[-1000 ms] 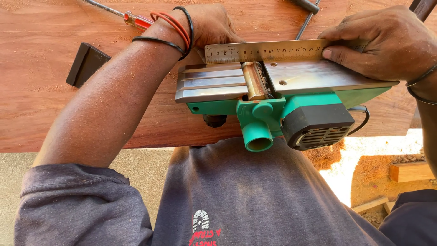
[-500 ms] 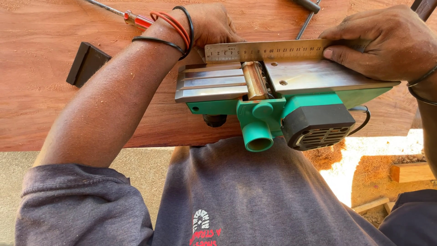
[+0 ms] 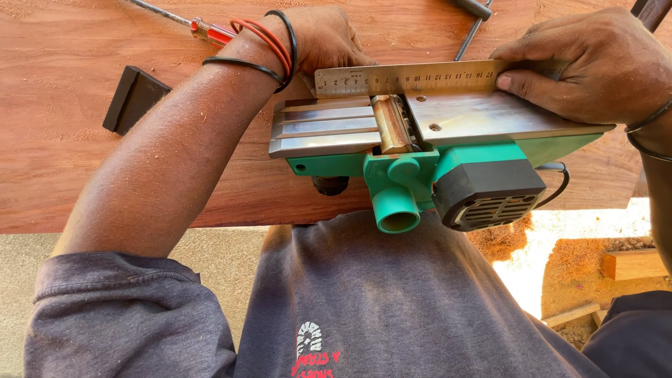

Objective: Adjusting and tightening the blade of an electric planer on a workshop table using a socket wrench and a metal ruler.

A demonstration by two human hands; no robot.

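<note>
One green electric planer (image 3: 448, 175) lies upside down on the wooden surface (image 3: 84, 168), its metal sole facing up and its long axis running left to right along the surface's near edge. Its round dust port and black vented motor cover hang out over that edge toward the person. One steel ruler (image 3: 409, 77) stands on edge along the far side of the planer's sole, parallel to the planer's length.

The right hand (image 3: 595, 66) lies over the planer's right end, fingers (image 3: 521, 77) curled and pressing the ruler's right end. The left hand (image 3: 325, 38) is beyond the planer's left end, at the ruler's left end; the wrist hides its fingers, so their hold cannot be told.

Left of the planer one small black block (image 3: 133, 98) lies alone, with bare wood around it. Beyond the planer's far side lie one red-handled screwdriver (image 3: 189, 24) and one dark-handled tool (image 3: 472, 17).
</note>
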